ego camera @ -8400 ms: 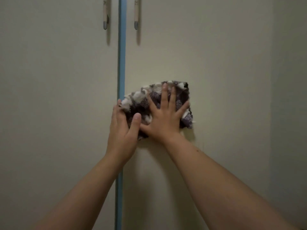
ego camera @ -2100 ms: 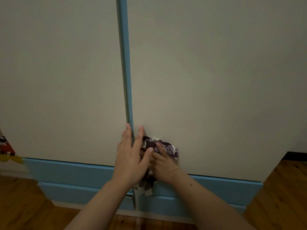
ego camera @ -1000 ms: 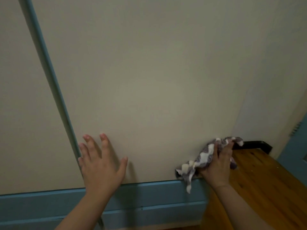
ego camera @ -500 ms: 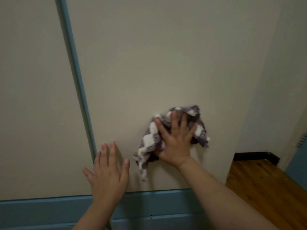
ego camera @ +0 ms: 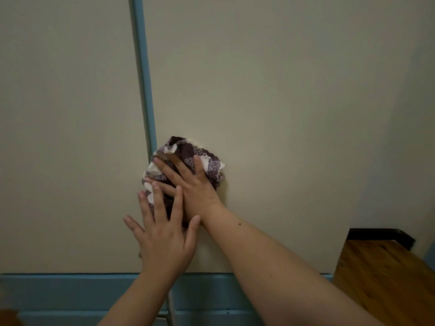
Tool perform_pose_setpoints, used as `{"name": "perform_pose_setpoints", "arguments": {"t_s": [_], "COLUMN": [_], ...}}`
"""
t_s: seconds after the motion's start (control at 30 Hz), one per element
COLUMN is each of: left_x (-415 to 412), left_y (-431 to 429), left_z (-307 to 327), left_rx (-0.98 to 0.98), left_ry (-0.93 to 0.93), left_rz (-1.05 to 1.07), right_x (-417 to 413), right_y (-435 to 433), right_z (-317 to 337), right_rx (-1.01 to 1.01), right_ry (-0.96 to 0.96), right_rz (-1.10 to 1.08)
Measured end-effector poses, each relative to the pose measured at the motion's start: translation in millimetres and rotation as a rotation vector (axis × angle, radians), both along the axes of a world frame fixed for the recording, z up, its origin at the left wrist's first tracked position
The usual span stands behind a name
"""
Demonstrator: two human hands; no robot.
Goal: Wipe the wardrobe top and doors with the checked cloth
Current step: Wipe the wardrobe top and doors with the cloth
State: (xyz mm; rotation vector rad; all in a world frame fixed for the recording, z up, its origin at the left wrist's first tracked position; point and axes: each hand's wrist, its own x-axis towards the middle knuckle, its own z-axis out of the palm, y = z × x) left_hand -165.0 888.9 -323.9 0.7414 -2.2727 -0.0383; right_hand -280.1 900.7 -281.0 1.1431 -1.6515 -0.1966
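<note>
1. Pressing the checked cloth [ego camera: 188, 152] against the right door [ego camera: 282, 102], the right hand [ego camera: 196, 184] lies open with its fingers spread. This probably spreads the push over the bunched fabric so that it rubs instead of slipping.
2. The cloth sits at mid-frame with its left edge touching the blue strip [ego camera: 143, 78] between the two doors. That placement seems meant to catch the door's inner edge.
3. The left hand [ego camera: 164, 238], at lower centre, is also open and splayed. Its fingertips overlap the cloth's lower edge beside the right wrist, seemingly to steady the hanging part.
4. Neither hand grips the cloth, so only pressure against the door holds it up.
5. The hands work just above the blue base [ego camera: 58, 290], which suggests the lower door is being wiped. The wardrobe top is out of view.
</note>
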Motion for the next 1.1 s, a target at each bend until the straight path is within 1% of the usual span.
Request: {"name": "perform_pose_setpoints", "arguments": {"t_s": [0.13, 0.3, 0.43, 0.53, 0.67, 0.77, 0.83, 0.93, 1.0, 1.1], "left_x": [-1.2, -6.5, -12.5, -19.1, -25.2, -29.3, -32.6, -34.3, -30.8, -25.0], "left_y": [-2.9, -3.8, -1.1, 1.9, 3.5, 0.1, -0.5, 0.3, -0.6, -5.2], "left_z": [16.0, 43.8, 60.2, 78.4, 105.5, 119.0, 125.5, 131.8, 135.7, 143.2], "left_rx": [-0.028, 0.042, 0.124, 0.135, 0.113, 0.085, 0.085, 0.127, 0.145, 0.177], "left_ry": [0.026, 0.13, 0.168, 0.188, 0.197, 0.167, 0.14, 0.13, 0.19, 0.308], "left_rz": [-0.009, -0.03, -0.042, -0.055, -0.072, -0.068, -0.073, -0.102, -0.138, -0.238], "right_x": [-13.5, -31.5, -46.8, -64.1, -96.8, -122.1, -135.2, -146.3, -147.3, -142.4], "right_y": [6.3, 24.2, 45.3, 70.1, 116.6, 156.8, 182.8, 211.0, 217.9, 213.2], "right_z": [13.3, 54.5, 83.4, 99.0, 108.9, 110.4, 106.0, 98.3, 96.3, 101.0], "right_rx": [-0.015, -0.122, -0.237, -0.333, -0.439, -0.5, -0.586, -0.745, -0.8, -0.843], "right_ry": [0.056, 0.068, 0.025, 0.03, -0.002, -0.109, -0.203, -0.414, -0.501, -0.566], "right_rz": [0.087, 0.224, 0.233, 0.224, 0.112, 0.017, -0.034, -0.088, -0.094, -0.107]}}
